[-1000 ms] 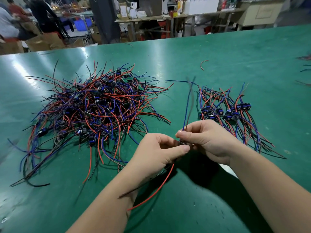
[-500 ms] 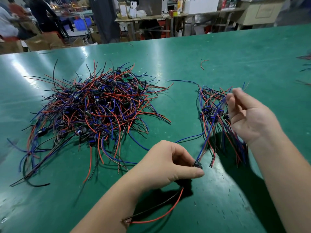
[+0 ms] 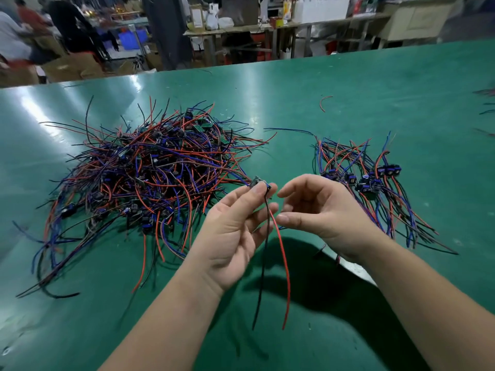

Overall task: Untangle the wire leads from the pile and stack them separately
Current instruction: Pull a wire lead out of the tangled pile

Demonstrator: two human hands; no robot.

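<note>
A big tangled pile of red, blue and black wire leads [image 3: 150, 180] lies on the green table at the left. A smaller sorted stack of leads [image 3: 367, 183] with dark connectors lies at the right. My left hand [image 3: 235, 231] is raised palm up between them and pinches one wire lead [image 3: 278, 253] by its small connector at the fingertips. Its red and black wires hang down over the palm toward me. My right hand [image 3: 321, 212] hovers just right of it, fingers loosely curled, holding nothing.
A loose red wire scrap [image 3: 323, 102] lies far back on the green table [image 3: 375, 103]. More wires show at the right edge [image 3: 486, 103]. Beyond the table's far edge stand workbenches, boxes and people.
My left hand has lifted the lead up and turned palm up. My right hand came back from the sorted stack toward the left hand, now empty.
</note>
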